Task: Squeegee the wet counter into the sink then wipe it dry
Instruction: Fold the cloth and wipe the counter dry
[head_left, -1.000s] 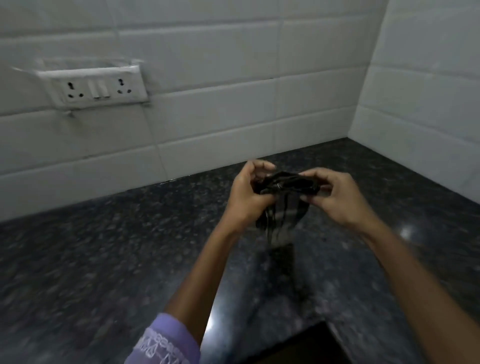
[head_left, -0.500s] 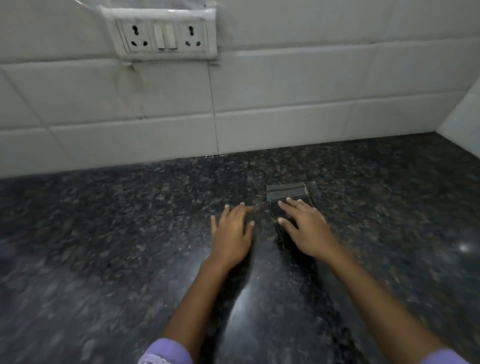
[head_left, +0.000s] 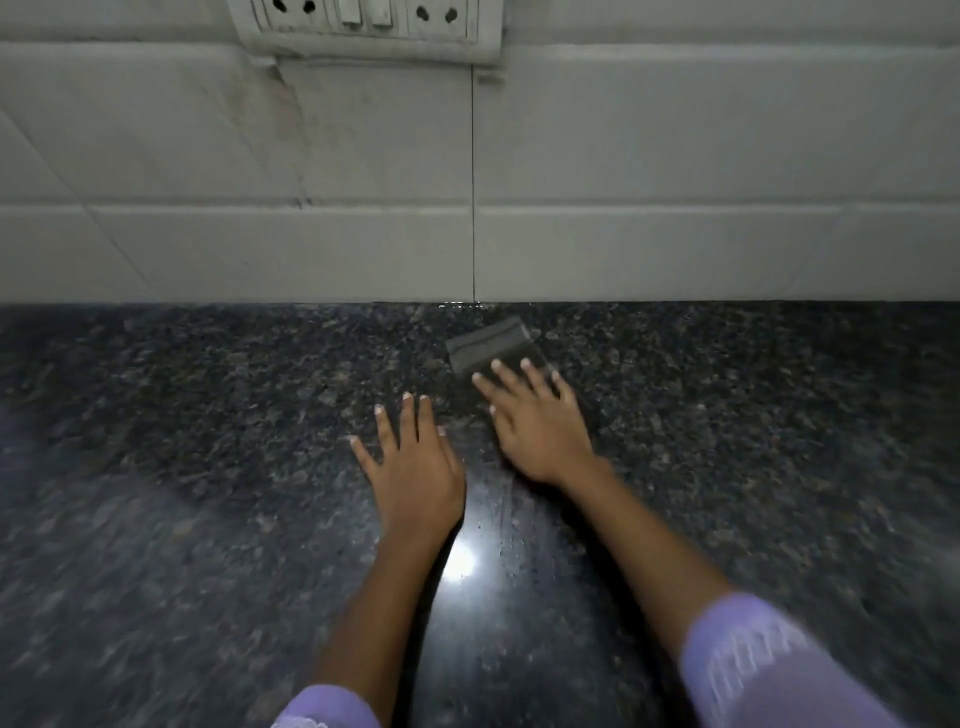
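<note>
A dark folded cloth (head_left: 491, 343) lies flat on the black speckled granite counter (head_left: 208, 467), close to the wall. My right hand (head_left: 535, 421) presses down on the near part of the cloth with fingers spread flat. My left hand (head_left: 413, 467) rests palm-down on the bare counter just left of it, fingers apart, holding nothing. A wet, shiny streak (head_left: 467, 566) runs between my forearms. Neither a squeegee nor a sink is in view.
White wall tiles (head_left: 675, 156) rise straight behind the counter. A white socket-and-switch panel (head_left: 363, 21) is mounted on the wall at the top. Small water drops (head_left: 460, 305) sit at the joint of wall and counter.
Both hands held the cloth in the air a second ago. They laid it on the counter, and my right hand has since pushed it farther toward the wall. The view has moved closer to the wall.
</note>
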